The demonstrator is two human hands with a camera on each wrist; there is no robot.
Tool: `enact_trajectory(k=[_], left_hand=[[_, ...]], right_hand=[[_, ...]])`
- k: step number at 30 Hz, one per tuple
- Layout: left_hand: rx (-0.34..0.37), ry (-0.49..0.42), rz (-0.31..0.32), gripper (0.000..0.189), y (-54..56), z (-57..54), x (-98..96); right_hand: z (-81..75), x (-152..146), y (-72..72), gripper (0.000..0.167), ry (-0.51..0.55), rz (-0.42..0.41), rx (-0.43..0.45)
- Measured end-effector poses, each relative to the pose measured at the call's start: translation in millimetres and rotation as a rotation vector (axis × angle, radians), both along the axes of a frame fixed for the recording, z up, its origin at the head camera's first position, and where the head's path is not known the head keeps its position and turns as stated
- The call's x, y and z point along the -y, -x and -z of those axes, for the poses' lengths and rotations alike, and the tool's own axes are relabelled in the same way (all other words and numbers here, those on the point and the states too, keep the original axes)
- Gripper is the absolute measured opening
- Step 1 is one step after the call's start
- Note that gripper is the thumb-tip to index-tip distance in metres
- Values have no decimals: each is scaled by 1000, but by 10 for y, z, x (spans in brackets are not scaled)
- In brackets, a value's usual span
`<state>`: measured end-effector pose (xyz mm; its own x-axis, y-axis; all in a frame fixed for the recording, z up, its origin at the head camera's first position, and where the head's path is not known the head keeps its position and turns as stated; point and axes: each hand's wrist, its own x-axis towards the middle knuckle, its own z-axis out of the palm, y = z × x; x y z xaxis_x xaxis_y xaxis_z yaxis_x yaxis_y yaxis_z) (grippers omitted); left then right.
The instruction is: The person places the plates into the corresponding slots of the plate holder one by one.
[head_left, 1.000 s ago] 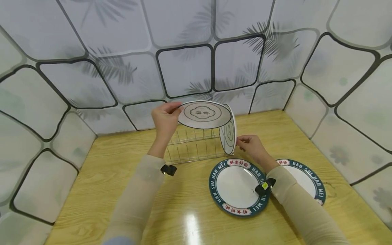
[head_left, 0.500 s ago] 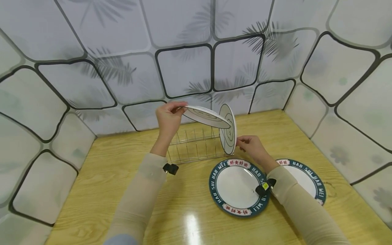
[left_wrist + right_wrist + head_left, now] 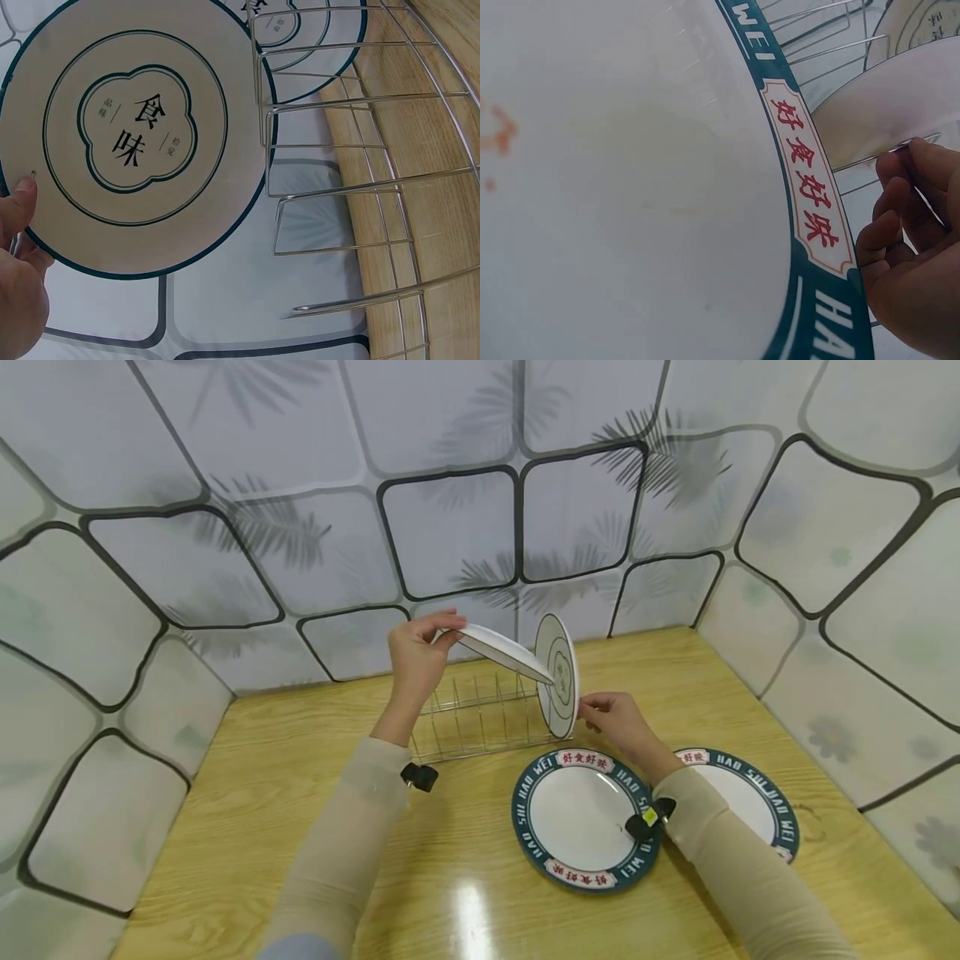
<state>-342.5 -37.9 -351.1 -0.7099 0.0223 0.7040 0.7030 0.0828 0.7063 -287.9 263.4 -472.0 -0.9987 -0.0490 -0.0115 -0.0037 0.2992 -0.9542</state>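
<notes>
My left hand [image 3: 418, 664] pinches the rim of a white plate [image 3: 504, 652], thumb underneath. That plate slants down to the right above a wire dish rack [image 3: 468, 731]. In the left wrist view, the plate's underside [image 3: 150, 217] shows printed characters and a dark rim, beside the rack wires. A second plate [image 3: 561, 681] stands upright at the rack's right end, its printed underside facing left. Low on its right edge, my right hand [image 3: 617, 720] holds it between thumb and fingers. The right wrist view shows those curled fingers [image 3: 891, 199] at the pale plate's rim.
Two white plates with teal lettered rims lie on the wooden table [image 3: 247, 827]: one in front of the rack [image 3: 581, 818], another farther right [image 3: 750, 802], partly under the right forearm. Patterned panels [image 3: 457, 535] enclose the back and sides.
The left hand has shifted slightly right and turned its plate from nearly level to a steep slant, right edge downward. The right hand and the upright plate stay in place.
</notes>
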Motion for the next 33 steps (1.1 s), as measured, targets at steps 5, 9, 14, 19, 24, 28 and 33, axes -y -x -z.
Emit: enact_trajectory(k=[5,9,14,19,24,28,33], left_hand=[[-21,12,51,8,11,21,-13],[8,33,79,7,16,61,-38],[62,62,94,8,-15,103,-68],[103,75,130,11,-23,136,-102],[136,107,147,10,-13,175,-140],[144,136,142,10,3,203,-182],[155,169,132,10,2,253,-263]], right_hand=[[53,-20,25,28,3,1,-2],[50,-14,6,27,-4,14,10],[64,-11,4,25,-2,10,19],[54,-4,-2,25,-6,3,19],[30,-1,-9,25,-10,-1,19],[24,-6,1,26,-11,-3,17],[42,-18,18,26,-3,0,18]])
